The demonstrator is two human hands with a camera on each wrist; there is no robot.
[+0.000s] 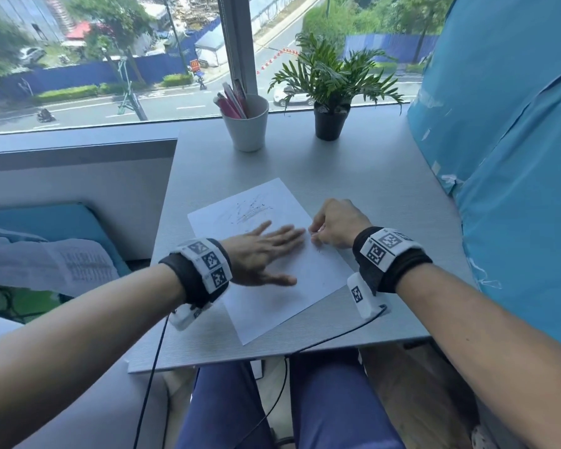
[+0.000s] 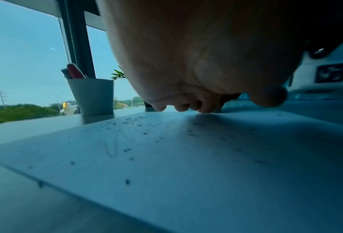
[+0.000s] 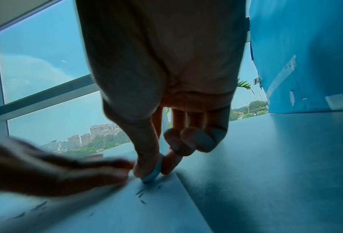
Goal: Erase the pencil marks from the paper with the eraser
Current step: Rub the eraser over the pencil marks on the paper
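Note:
A white sheet of paper (image 1: 282, 286) lies slanted on the grey table (image 1: 386, 189), with faint pencil scribbles (image 1: 250, 212) and dark eraser crumbs toward its far end. My left hand (image 1: 266, 251) lies flat on the sheet with straight, spread fingers. My right hand (image 1: 332, 226) is at the paper's right edge and pinches a small pale eraser (image 3: 153, 174) between thumb and forefinger, its tip pressed onto the paper (image 3: 126, 209). In the left wrist view the scribbles (image 2: 116, 143) and crumbs show on the paper (image 2: 186, 173) below my palm (image 2: 196, 63).
A white cup (image 1: 246, 124) of pink pens and a small potted plant (image 1: 329, 92) stand at the table's far edge by the window. A blue covered panel (image 1: 515, 157) rises along the right. Cables hang over the near table edge by my knees.

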